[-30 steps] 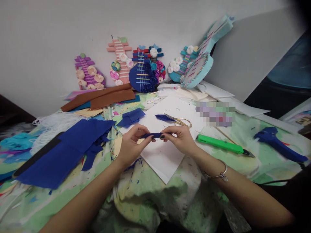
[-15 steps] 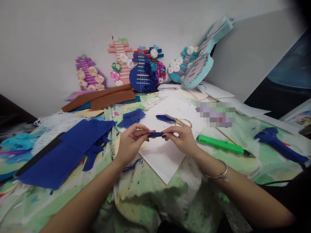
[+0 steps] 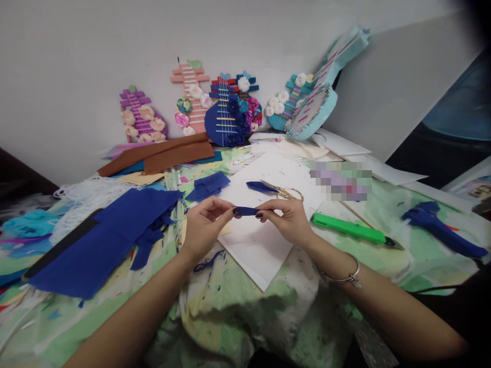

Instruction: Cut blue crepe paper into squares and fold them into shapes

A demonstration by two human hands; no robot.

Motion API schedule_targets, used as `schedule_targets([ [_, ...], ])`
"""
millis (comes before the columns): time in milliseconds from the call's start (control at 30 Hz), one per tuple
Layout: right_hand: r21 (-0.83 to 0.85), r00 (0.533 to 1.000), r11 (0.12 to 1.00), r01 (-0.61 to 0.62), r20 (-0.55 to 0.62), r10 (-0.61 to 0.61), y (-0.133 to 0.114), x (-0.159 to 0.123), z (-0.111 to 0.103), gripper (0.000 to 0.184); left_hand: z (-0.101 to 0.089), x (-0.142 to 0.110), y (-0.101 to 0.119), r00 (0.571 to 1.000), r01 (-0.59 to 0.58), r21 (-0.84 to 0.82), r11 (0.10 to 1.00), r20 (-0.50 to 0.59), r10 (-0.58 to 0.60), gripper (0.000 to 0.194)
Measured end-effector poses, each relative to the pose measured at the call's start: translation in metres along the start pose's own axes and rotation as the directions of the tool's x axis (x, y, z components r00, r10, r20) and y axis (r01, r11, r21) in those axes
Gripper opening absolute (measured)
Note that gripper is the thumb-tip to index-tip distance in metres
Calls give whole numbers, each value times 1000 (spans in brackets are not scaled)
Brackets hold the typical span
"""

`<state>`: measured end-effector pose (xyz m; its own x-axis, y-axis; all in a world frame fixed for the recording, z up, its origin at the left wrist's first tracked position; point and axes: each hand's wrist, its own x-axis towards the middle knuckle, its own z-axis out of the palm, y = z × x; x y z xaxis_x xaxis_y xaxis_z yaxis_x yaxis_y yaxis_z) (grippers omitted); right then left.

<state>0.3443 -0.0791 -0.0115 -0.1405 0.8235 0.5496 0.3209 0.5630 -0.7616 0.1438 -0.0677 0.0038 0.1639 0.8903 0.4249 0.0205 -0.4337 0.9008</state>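
A small strip of dark blue paper or fabric (image 3: 246,211) is stretched level between my two hands, above a white sheet (image 3: 261,255). My left hand (image 3: 207,222) pinches its left end between thumb and fingers. The right end is pinched by my right hand (image 3: 287,219), which has a bracelet on its wrist. Just beyond my fingers lie gold-handled scissors (image 3: 288,193) and a dark blue petal-shaped piece (image 3: 260,186). Further left on the sheet's edge is a small pile of blue pieces (image 3: 209,185).
Large blue sheets (image 3: 111,235) lie at the left. On the right are a green utility knife (image 3: 349,228) and a blue glue gun (image 3: 441,227). Decorated instrument-shaped crafts (image 3: 222,117) lean on the back wall, behind brown sheets (image 3: 176,153). A patterned cloth (image 3: 245,312) covers the table.
My left fingers have shifted slightly on the blue strip, and more of its width shows between my hands. Everything else stays put.
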Motion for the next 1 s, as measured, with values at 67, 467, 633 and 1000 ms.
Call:
schedule_targets([
  [67,0,1000,1000,-3,6,3,0,0,0,9,0,0,0,1000,-1,-4,1000,-14,1,17],
  [467,-29,994,998,-56,97,59,3,0,0,19,-6,7,-12,999,-10,134,991,-29,14,5],
  [633,-115,984,992,-44,165,63,3,-1,3,24,-6,8,-13,990,-9,223,975,137,-22,41],
  [1000,-510,981,844,-164,6,194,29,53,-23,13,-4,4,-15,991,-23,315,949,134,-20,13],
])
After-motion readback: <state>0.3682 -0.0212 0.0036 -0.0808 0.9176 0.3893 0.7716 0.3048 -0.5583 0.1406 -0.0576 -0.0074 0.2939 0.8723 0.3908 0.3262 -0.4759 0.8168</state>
